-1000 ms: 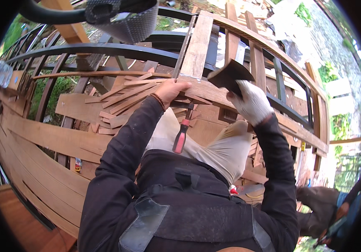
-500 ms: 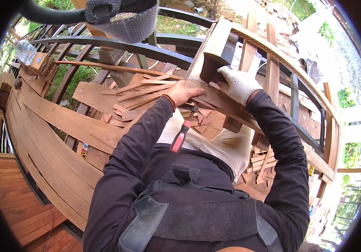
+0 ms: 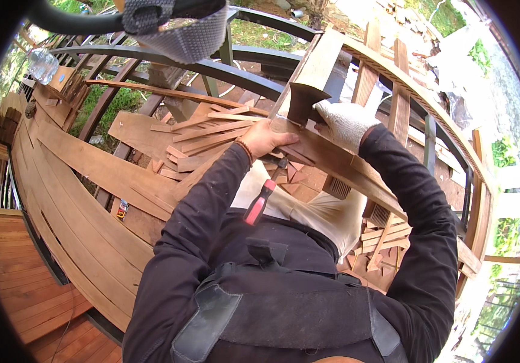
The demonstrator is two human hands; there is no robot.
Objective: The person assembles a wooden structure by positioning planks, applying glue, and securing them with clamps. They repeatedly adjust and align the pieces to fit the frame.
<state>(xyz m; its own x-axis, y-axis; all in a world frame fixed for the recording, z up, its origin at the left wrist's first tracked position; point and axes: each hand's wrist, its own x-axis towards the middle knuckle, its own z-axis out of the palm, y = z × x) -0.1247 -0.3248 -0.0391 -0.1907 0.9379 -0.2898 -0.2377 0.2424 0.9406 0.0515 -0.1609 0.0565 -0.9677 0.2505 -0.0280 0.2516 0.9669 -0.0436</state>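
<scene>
My bare left hand [image 3: 262, 139], a beaded band at its wrist, is closed round the near edge of a wooden board [image 3: 332, 158] before me, thumb along it. My right hand [image 3: 346, 124], in a white glove, grips a thin, dark, flared sheet or blade [image 3: 305, 103]; I cannot make out its exact kind. That dark piece stands against the board, just beyond my left hand. The right fingertips are partly hidden behind it. A red-and-black tool handle [image 3: 260, 202] sticks up at my waist.
Loose wood strips [image 3: 211, 130] lie heaped at left, with more offcuts [image 3: 387, 236] at lower right. Long curved planks [image 3: 84, 206] run along the left. Dark metal beams [image 3: 169, 60] cross the far side, with gaps between them. A clear plastic bottle [image 3: 43, 65] stands far left.
The dark piece has tilted, its flared upper end now spreading further to the right. My left hand keeps its hold on the board. The whole view has shifted slightly.
</scene>
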